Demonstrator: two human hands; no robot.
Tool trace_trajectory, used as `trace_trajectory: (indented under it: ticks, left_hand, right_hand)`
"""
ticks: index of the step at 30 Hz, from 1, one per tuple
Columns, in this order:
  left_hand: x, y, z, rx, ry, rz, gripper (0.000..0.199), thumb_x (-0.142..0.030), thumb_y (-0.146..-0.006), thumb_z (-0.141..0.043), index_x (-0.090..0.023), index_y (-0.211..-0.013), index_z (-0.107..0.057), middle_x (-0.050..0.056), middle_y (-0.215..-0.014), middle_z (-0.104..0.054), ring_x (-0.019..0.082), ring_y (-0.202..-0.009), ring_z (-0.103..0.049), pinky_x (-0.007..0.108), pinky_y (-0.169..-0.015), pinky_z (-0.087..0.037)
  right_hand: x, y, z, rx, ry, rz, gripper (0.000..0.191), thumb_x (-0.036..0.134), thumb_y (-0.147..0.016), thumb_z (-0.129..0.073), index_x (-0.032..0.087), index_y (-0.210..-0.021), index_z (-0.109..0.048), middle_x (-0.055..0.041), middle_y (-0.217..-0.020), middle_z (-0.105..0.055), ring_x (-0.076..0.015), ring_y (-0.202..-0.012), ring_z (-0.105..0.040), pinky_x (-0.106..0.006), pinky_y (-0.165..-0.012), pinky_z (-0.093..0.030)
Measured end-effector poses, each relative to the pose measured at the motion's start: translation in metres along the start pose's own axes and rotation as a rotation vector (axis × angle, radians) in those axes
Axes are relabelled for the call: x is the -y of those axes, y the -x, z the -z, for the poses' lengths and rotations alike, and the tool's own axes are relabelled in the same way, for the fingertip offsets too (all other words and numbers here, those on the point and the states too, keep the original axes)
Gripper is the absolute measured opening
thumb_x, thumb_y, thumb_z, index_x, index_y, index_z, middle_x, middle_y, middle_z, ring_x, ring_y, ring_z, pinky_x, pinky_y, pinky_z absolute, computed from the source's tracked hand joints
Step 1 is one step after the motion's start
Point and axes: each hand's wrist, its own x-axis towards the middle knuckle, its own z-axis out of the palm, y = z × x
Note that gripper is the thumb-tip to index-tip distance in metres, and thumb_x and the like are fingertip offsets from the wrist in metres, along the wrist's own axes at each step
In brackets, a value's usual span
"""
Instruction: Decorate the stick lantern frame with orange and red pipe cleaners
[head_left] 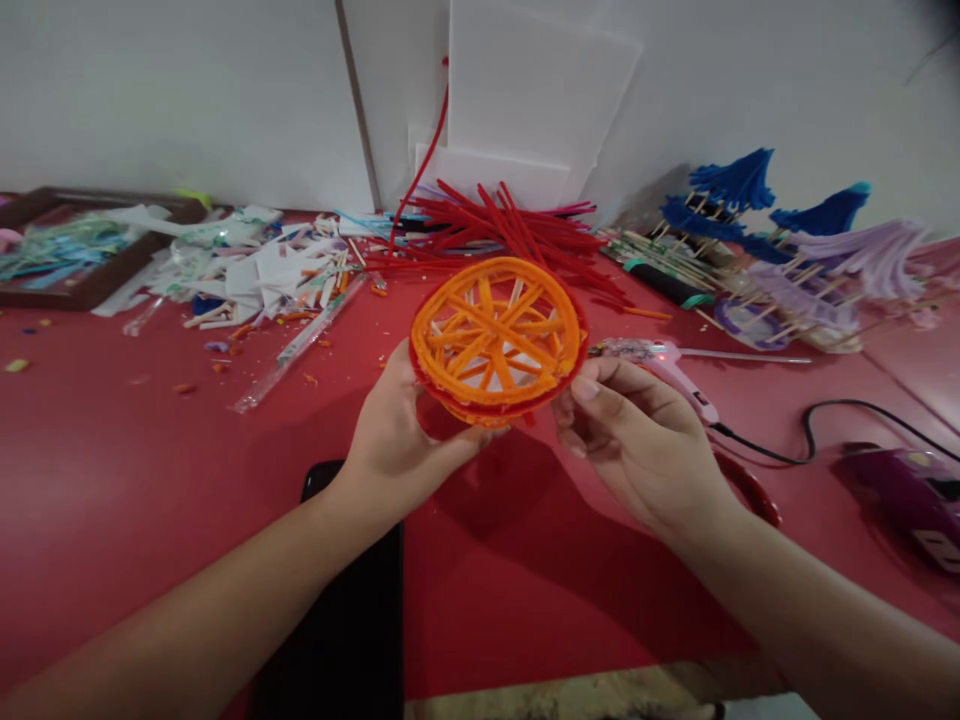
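A round, wheel-like piece made of orange pipe cleaners (495, 335), with crossing spokes and a red pipe cleaner (491, 405) along its rim, is held up above the red table. Under its left side, my left hand (401, 430) is closed around it, thumb beneath the lower edge and the other fingers mostly hidden behind. At the right rim, my right hand (637, 430) has its thumb and index finger pinched where the red edging meets the wheel. Just behind that hand lies a pink hot glue gun (671, 375) with a small lit light.
Red pipe cleaners (510, 225) are heaped against the wall. Paper scraps (262, 270) and a brown frame (97, 280) lie left. Blue and lilac model roofs (817, 225) stand right. A dark phone (345, 610) lies below my left arm; a cable (810, 430) trails right near a purple object (911, 490).
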Motion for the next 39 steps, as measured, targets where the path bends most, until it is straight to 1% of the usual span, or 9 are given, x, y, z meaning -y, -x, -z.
trace_trajectory:
  ticks: [5,12,15,20,26,31,33,37,39]
  left_hand:
    - [0.0003,-0.0001,0.0003,-0.004,-0.022,-0.011,0.046,-0.030,-0.063,-0.080,-0.022,-0.101,-0.056,0.010,-0.111,-0.066,0.031,-0.115,-0.059,0.053,-0.100,-0.048]
    - [0.0015,-0.0009,0.0010,0.030,-0.064,-0.053,0.044,-0.029,-0.066,-0.078,-0.023,-0.104,-0.056,0.009,-0.108,-0.067,0.031,-0.114,-0.059,0.053,-0.101,-0.047]
    - [0.0035,-0.0005,0.0008,0.029,-0.086,-0.076,0.042,-0.031,-0.067,-0.077,-0.023,-0.103,-0.056,0.009,-0.110,-0.066,0.031,-0.116,-0.058,0.053,-0.102,-0.047]
    - [0.0052,0.0000,0.0005,0.025,-0.087,-0.095,0.039,-0.031,-0.066,-0.079,-0.023,-0.097,-0.056,0.010,-0.118,-0.063,0.030,-0.121,-0.055,0.048,-0.104,-0.046]
    - [0.0043,0.0004,0.0004,0.043,-0.062,-0.065,0.035,-0.031,-0.068,-0.077,-0.023,-0.096,-0.058,0.008,-0.104,-0.066,0.030,-0.121,-0.054,0.050,-0.106,-0.042]
    - [0.0031,0.0003,-0.0005,0.016,-0.025,-0.057,0.037,-0.030,-0.067,-0.077,-0.022,-0.096,-0.056,0.008,-0.109,-0.065,0.029,-0.118,-0.057,0.045,-0.103,-0.046]
    - [0.0020,0.0000,-0.0004,0.015,-0.024,-0.059,0.039,-0.031,-0.066,-0.077,-0.022,-0.098,-0.056,0.009,-0.113,-0.064,0.029,-0.115,-0.058,0.045,-0.101,-0.047]
    - [-0.0008,-0.0001,-0.0002,0.014,-0.010,-0.056,0.039,-0.030,-0.067,-0.078,-0.022,-0.097,-0.056,0.010,-0.117,-0.063,0.028,-0.111,-0.061,0.046,-0.097,-0.050]
    - [-0.0017,0.0002,-0.0002,0.020,0.009,-0.066,0.037,-0.029,-0.067,-0.077,-0.021,-0.096,-0.056,0.010,-0.116,-0.063,0.028,-0.111,-0.061,0.045,-0.097,-0.050]
  right_hand:
    - [-0.0012,0.0018,0.0000,0.045,0.024,0.021,0.014,0.027,-0.075,-0.073,0.019,-0.070,-0.063,0.0034,-0.060,-0.058,-0.0072,-0.049,-0.051,-0.018,-0.042,-0.044]
    - [-0.0031,0.0017,-0.0011,-0.003,0.073,-0.018,0.019,0.031,-0.072,-0.075,0.019,-0.070,-0.061,0.0036,-0.058,-0.056,-0.0082,-0.049,-0.051,-0.019,-0.041,-0.043]
    - [-0.0033,0.0018,-0.0012,-0.012,0.075,-0.022,0.019,0.031,-0.071,-0.076,0.019,-0.070,-0.060,0.0037,-0.058,-0.057,-0.0082,-0.048,-0.050,-0.019,-0.041,-0.043]
    - [-0.0040,0.0018,-0.0012,-0.011,0.052,-0.019,0.019,0.031,-0.070,-0.076,0.020,-0.070,-0.061,0.0034,-0.058,-0.058,-0.0089,-0.049,-0.053,-0.020,-0.042,-0.044]
    - [-0.0041,0.0007,-0.0006,-0.027,0.054,-0.022,0.019,0.029,-0.067,-0.076,0.020,-0.069,-0.060,0.0037,-0.056,-0.057,-0.0094,-0.048,-0.053,-0.020,-0.041,-0.043]
    - [-0.0034,-0.0008,0.0018,-0.018,0.080,-0.030,0.014,0.025,-0.067,-0.072,0.020,-0.067,-0.059,0.0043,-0.057,-0.056,-0.0081,-0.047,-0.051,-0.020,-0.042,-0.044]
    - [-0.0035,-0.0014,0.0032,-0.003,0.078,-0.027,0.011,0.023,-0.069,-0.070,0.020,-0.068,-0.059,0.0046,-0.057,-0.055,-0.0078,-0.048,-0.051,-0.020,-0.043,-0.044]
    - [-0.0033,-0.0021,0.0047,0.001,0.017,-0.058,0.009,0.023,-0.068,-0.071,0.019,-0.068,-0.062,0.0038,-0.058,-0.056,-0.0075,-0.048,-0.051,-0.019,-0.042,-0.043]
    - [-0.0024,-0.0019,0.0043,0.005,-0.022,-0.095,0.012,0.026,-0.069,-0.071,0.019,-0.068,-0.062,0.0028,-0.058,-0.057,-0.0087,-0.049,-0.052,-0.020,-0.042,-0.043]
